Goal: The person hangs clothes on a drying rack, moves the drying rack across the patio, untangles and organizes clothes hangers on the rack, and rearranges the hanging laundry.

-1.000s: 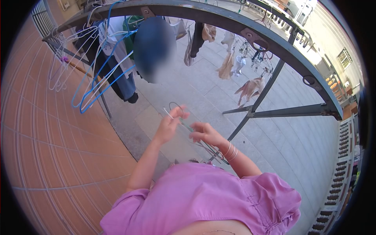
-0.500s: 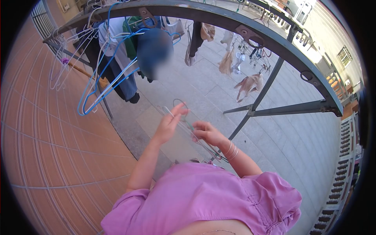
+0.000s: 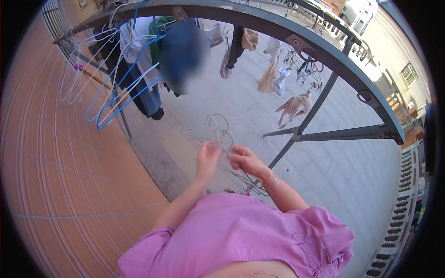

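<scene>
Several thin clothes hangers (image 3: 225, 124) in white, grey and green lie bunched between my hands, hooks pointing away from me. My right hand (image 3: 246, 161), bracelets at its wrist, has its fingers curled round the bunch. The dark lower bars pass beneath that wrist. Close by on the left, my left hand (image 3: 209, 156) has bent fingers on the hangers near their necks. Its fingertips are slightly blurred, and the exact number of hangers cannot be made out.
Overhead curves a grey metal rack (image 3: 259, 16). Blue hangers (image 3: 111, 121) and white ones hang at its left, beside dark trousers (image 3: 150, 99). A person, blurred in part, stands beyond the rack. Small garments (image 3: 295, 109) hang further right. A tiled wall (image 3: 69, 176) rises on my left.
My left hand has come down and in towards my right hand, its fingers now bent on the hangers. The hooks have spread apart above my hands. My right hand has hardly moved.
</scene>
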Motion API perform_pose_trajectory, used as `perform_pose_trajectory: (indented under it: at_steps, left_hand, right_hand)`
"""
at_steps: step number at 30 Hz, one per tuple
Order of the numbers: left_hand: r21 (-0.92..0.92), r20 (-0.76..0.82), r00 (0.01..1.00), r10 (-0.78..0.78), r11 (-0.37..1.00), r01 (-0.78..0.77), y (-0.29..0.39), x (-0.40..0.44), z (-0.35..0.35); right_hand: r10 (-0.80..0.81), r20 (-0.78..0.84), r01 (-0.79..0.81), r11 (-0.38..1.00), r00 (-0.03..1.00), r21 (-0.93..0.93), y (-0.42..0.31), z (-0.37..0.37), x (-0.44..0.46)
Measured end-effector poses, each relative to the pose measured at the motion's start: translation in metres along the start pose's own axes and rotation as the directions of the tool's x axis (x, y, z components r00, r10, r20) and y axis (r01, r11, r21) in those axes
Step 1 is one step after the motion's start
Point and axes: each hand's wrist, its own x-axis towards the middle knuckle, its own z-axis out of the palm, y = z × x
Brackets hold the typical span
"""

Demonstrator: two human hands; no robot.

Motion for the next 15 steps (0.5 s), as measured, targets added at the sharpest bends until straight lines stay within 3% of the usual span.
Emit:
perform_pose_trajectory:
  at_steps: [1, 4, 7, 9, 11, 15]
  left_hand:
    - [-0.028, -0.016, 0.997, 0.072, 0.997, -0.072, -0.001, 0.000, 0.003]
    - [0.116, -0.039, 0.998, 0.050, 0.992, -0.045, -0.001, 0.002, 0.007]
    - [0.139, 0.039, 0.999, -0.027, 0.990, 0.021, -0.005, 0.005, 0.001]
    - [0.010, 0.042, 0.998, -0.036, 0.999, 0.035, -0.009, 0.006, -0.002]
    - [-0.092, 0.041, 0.997, -0.058, 0.994, 0.061, -0.008, 0.005, -0.001]
    - [-0.196, 0.046, 0.997, -0.057, 0.978, 0.065, -0.005, 0.004, 0.002]
  right_hand:
    - [-0.007, 0.008, 0.007, 1.000, 1.000, -0.004, 0.001, 0.002, 0.001]
    - [-0.008, 0.005, 0.008, 1.000, 1.000, -0.028, -0.007, 0.008, 0.000]
    - [-0.034, 0.040, 0.038, 0.991, 0.999, -0.125, -0.011, 0.011, 0.004]
    - [-0.058, 0.012, 0.059, 0.962, 0.998, -0.267, -0.015, 0.017, 0.005]
    - [-0.100, -0.077, 0.054, 0.888, 0.992, -0.457, -0.022, 0.027, 0.005]
    - [-0.338, -0.104, 0.119, 0.578, 0.935, -0.807, -0.018, 0.030, 0.005]
